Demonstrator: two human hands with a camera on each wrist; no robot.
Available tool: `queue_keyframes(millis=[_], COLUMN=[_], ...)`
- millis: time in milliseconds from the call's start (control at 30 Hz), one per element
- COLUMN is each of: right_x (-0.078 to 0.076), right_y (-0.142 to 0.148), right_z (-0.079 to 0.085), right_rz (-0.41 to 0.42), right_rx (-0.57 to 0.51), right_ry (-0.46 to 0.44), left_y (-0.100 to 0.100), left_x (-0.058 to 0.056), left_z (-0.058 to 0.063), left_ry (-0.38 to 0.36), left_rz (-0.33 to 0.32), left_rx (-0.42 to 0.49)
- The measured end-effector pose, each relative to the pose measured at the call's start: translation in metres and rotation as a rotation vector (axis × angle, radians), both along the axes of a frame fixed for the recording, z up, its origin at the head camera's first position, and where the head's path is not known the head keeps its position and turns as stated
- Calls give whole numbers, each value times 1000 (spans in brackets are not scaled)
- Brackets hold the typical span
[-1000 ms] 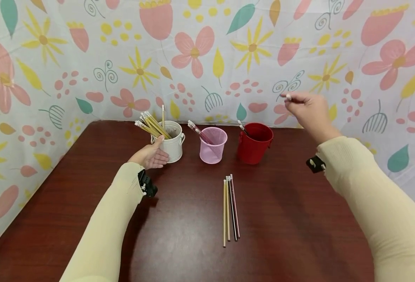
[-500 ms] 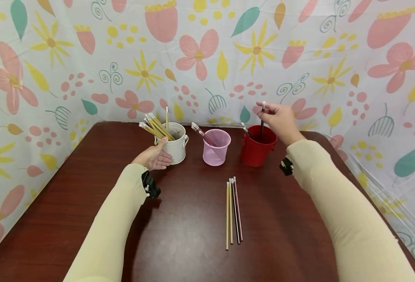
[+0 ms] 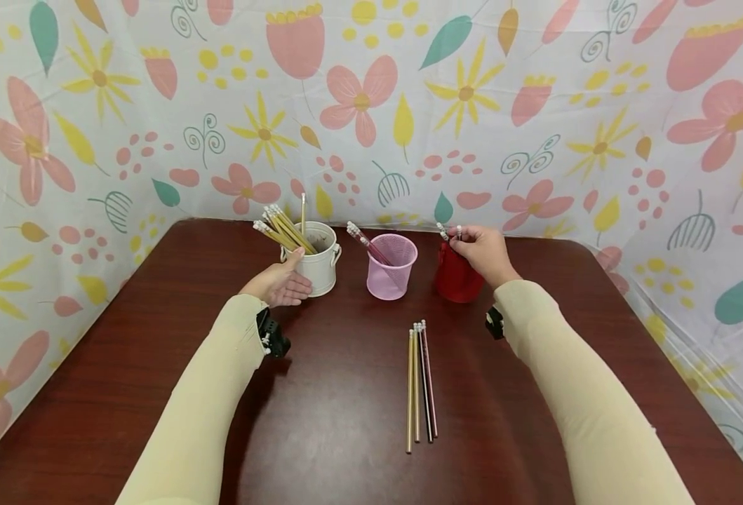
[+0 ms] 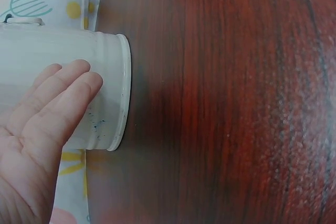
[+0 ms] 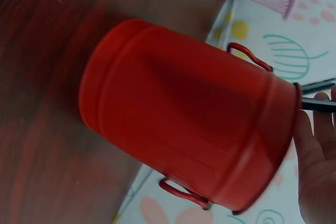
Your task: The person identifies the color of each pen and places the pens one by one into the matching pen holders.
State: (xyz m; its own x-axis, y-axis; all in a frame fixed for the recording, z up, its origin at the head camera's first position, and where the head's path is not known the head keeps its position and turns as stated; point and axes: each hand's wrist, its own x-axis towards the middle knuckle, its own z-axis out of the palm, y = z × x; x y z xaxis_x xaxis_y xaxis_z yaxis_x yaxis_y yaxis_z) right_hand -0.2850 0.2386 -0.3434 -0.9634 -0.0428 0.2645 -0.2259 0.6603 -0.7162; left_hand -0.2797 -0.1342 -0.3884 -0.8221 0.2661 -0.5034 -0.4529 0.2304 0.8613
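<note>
My right hand (image 3: 483, 251) is at the mouth of the red bucket (image 3: 456, 277), pinching a black pencil (image 5: 317, 104) by its upper end. The pencil's lower part is hidden inside the bucket. Another pencil (image 3: 442, 230) leans at the rim beside it. On the left, my left hand (image 3: 280, 279) rests against the white bucket (image 4: 58, 51) with fingers straight and the thumb up near the rim. Several yellow pencils (image 3: 289, 228) stand in that white bucket, erasers up.
Between the buckets stands a pink mesh cup (image 3: 391, 270) with several dark pink pencils (image 3: 371, 245). Several loose pencils (image 3: 423, 382), gold, black and pink, lie side by side on the brown table (image 3: 346, 421). A flowered cloth (image 3: 371, 105) hangs behind.
My right hand has come left from the air at the right to the red bucket and lowered the black pencil into it. The left hand stays against the white bucket. The view shifts slightly.
</note>
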Motion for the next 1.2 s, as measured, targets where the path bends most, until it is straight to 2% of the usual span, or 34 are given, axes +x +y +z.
queue_keyframes(millis=[200,367,467,567,700,767,833,900,1000,1067,1200], right_x=[-4,-4,-2,3,18,28,41,54,70,78,87], right_y=[0,4,8,12,13,12,8,2,-9,-15,-27], right_z=[-6,-4,0,4,5,1,-5,-14,-27,-36,-50], right_rz=[9,92,109,75,16,29,69,141,241,293,296], right_rx=[18,111,144,157,145,154,212,317,486,562,614], right_ry=[-131,-225,-240,-169,43,140,148,73,-149,-295,-479], left_y=[1,2,2,2,2,2,1,1,0,0,0], left_x=[0,1,1,1,1,0,0,-1,-1,0,1], left_z=[-1,-1,0,1,3,4,5,6,7,6,3], left_ry=[-9,-8,-7,-10,-15,-15,-14,-16,-15,-12,-16], left_rz=[12,10,11,7,16,21,20,16,8,-1,-10], left_rx=[-2,-8,-7,-5,-9,-10,-9,-7,-4,-6,-4])
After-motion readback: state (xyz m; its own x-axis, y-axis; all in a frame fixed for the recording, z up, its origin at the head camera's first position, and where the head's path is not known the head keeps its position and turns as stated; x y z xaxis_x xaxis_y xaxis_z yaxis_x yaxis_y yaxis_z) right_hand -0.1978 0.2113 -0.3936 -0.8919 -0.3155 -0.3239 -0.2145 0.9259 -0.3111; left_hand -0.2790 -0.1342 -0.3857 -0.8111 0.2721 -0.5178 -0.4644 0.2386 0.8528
